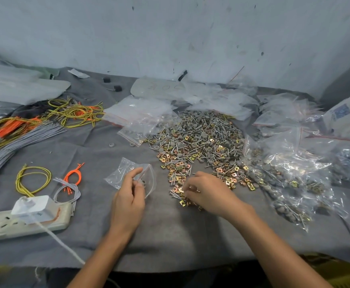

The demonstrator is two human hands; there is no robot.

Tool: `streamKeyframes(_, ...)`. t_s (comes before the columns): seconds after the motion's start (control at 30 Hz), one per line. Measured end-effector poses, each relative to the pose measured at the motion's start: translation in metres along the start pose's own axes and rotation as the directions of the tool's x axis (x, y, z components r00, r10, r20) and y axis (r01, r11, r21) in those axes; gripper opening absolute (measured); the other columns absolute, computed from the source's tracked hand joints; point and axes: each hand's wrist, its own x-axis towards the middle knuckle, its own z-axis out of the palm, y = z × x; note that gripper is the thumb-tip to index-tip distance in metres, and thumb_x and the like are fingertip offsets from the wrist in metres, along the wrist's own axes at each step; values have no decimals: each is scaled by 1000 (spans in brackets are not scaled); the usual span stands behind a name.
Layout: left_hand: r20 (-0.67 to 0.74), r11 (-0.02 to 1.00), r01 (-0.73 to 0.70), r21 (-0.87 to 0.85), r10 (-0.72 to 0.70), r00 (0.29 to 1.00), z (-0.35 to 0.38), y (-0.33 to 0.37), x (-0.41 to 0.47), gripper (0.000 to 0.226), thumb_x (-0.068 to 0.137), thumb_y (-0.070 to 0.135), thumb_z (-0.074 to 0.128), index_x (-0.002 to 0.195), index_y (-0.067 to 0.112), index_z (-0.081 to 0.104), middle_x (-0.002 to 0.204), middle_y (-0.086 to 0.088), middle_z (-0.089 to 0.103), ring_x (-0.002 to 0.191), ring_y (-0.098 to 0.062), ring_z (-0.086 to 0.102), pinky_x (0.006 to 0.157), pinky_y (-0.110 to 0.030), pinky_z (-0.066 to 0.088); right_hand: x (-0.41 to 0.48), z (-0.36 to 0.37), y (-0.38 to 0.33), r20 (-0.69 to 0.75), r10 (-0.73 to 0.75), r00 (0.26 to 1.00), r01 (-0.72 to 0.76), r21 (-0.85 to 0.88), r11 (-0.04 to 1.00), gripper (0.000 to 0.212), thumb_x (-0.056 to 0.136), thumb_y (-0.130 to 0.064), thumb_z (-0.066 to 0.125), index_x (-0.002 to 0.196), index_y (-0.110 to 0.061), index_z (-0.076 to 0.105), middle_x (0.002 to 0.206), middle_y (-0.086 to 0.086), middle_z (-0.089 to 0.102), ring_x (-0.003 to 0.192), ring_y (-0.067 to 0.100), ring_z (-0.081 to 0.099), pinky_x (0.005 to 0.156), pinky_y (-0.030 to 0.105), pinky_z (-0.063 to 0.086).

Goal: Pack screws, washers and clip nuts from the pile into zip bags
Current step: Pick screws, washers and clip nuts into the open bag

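A big pile (199, 142) of silver screws, grey washers and brass clip nuts covers the grey cloth at centre right. My left hand (129, 196) holds a small clear zip bag (126, 171) by its open mouth, left of the pile; a grey washer shows inside it. My right hand (206, 192) reaches into the pile's near edge, its curled fingertips pinching among clip nuts (182, 190) and screws. What exactly the fingers hold is hidden.
Empty zip bags (140, 117) lie behind the pile, and filled bags (290, 183) are heaped on the right. Yellow, orange and grey wires (32, 179) lie at left. A white power strip (24, 221) with a plugged adapter sits near the front-left edge.
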Motion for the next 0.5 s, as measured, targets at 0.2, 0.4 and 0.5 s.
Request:
streamKeyframes(0.2,-7,1000,4,1,-4,1000,1,-2,1,36,92,29,44,125,35,56,73,8,58,65,-14,55,68,-46,49,19,0,-7,-78,14,997,-21,-85,996,11,98,-35,57,99,-29,66,98,-10,53,93,15,55,70,32,41)
streamKeyframes(0.4,-11,1000,-6,-5,6,1000,1,-4,2,35,92,28,44,124,37,55,75,8,56,66,-13,56,65,-41,47,29,-4,-13,34,-3,999,8,-134,991,8,94,-31,62,90,-27,66,96,-7,59,94,18,61,79,38,53)
streamKeyframes(0.5,-11,1000,-4,-18,4,1000,1,-4,2,35,92,26,44,123,40,54,74,6,55,65,-14,54,64,-40,46,28,-5,-15,80,-19,997,35,-202,979,9,94,-33,62,98,-25,67,104,-3,61,99,23,60,78,37,52)
